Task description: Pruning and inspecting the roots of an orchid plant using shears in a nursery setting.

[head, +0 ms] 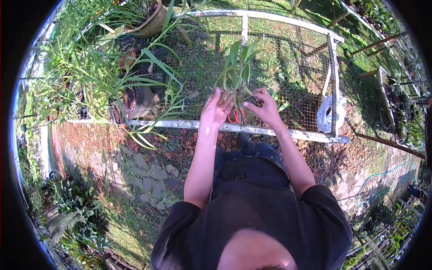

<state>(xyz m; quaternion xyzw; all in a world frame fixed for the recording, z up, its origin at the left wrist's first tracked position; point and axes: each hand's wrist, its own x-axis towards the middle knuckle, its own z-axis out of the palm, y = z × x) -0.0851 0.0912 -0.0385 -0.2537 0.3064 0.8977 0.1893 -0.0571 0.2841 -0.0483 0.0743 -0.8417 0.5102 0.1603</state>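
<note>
Between my hands is a leafy plant (238, 72) with a tangle of thin roots (249, 116), upright over a wire-mesh bench. My left hand (216, 109) is at its left side, palm turned up, fingers curled near the stems; the contact is hard to make out. My right hand (265, 106) is at the right side of the roots, thumb and forefinger close together, and whether they pinch a root cannot be told. Red-handled scissors (235, 116) show just below the roots, their blades hidden. Cut leaves (284, 107) lie on the mesh to the right.
The bench has a pale frame (189, 124). Long-leaved plants in pots (148, 25) crowd its left side. A white plastic bag (326, 114) hangs at the right corner. Below runs a stone path (152, 177), with a green hose (368, 177) at the right.
</note>
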